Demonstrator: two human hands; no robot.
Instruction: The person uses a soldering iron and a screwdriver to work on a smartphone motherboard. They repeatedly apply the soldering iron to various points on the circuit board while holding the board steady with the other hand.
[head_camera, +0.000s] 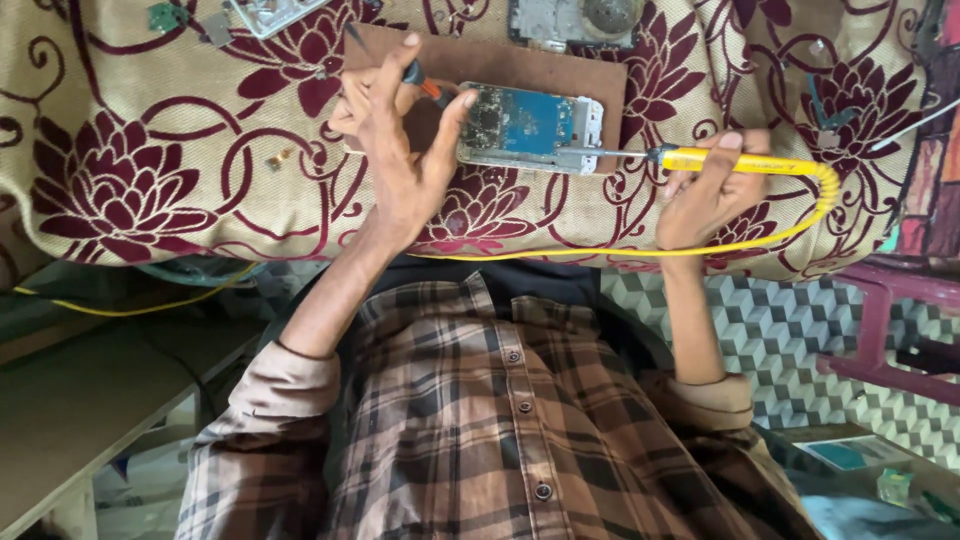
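An opened phone with a bare blue circuit board (520, 125) lies on a brown board (570, 68) on the floral cloth. My left hand (395, 160) rests its thumb against the phone's left end and holds a small tool with an orange and black handle (425, 85) between the fingers. My right hand (710, 195) grips a yellow soldering iron (745, 160) like a pen. The iron's metal tip reaches left to the phone's lower right edge. Its yellow cord (700, 236) loops round behind my right hand and runs along the cloth's front edge.
A cream and maroon floral cloth (130, 180) covers the table. Another stripped phone (570, 20), a metal frame part (268, 12), a small green board (165, 15) and tiny brass bits (278, 158) lie on it. A pink stool (885, 320) stands right, a wooden bench (90, 400) left.
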